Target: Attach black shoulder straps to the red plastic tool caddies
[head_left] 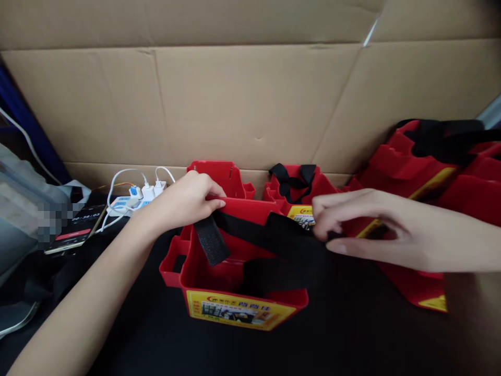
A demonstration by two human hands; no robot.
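Note:
A red plastic holder (203, 271) with a yellow label stands on the black table in front of me. A black strap (274, 235) runs across its top. My left hand (183, 201) is closed on the strap's left end at the holder's upper rim. My right hand (364, 224) pinches the strap's right end between thumb and fingers, pulling it sideways. A loose strap end with a rough patch (211, 240) hangs down inside the holder.
Behind stand two more red holders (223, 175), one with a tied black strap (293, 177). A pile of red holders (426, 156) lies at the right. A white power strip with chargers (133, 201) and a phone (74, 230) sit at the left. A cardboard wall (250, 99) closes the back.

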